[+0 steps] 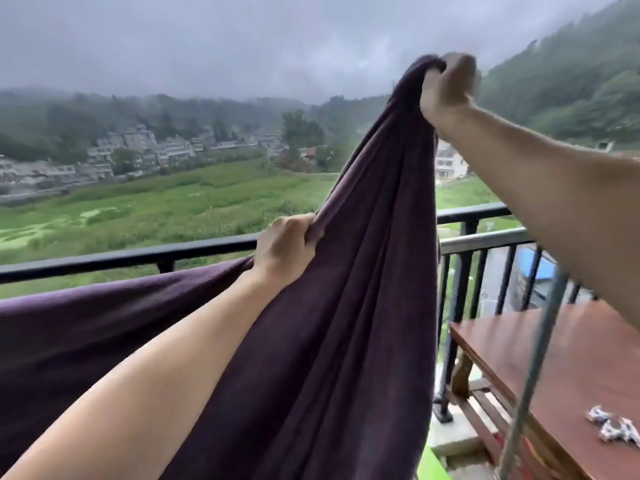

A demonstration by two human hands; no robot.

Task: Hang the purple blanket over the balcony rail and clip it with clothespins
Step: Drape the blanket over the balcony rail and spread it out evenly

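The purple blanket fills the middle of the view, stretched in long folds. My right hand is raised high at the upper right, clenched on a bunched corner of it. My left hand grips a fold lower down, level with the black balcony rail. To the left the blanket spreads out sideways below the rail's top bar; I cannot tell if it rests on it. Several patterned clothespins lie on the wooden table at the lower right.
A reddish wooden table stands at the right against the railing bars. A grey rope or pole crosses in front of it. Beyond the rail lie green fields, houses and misty hills.
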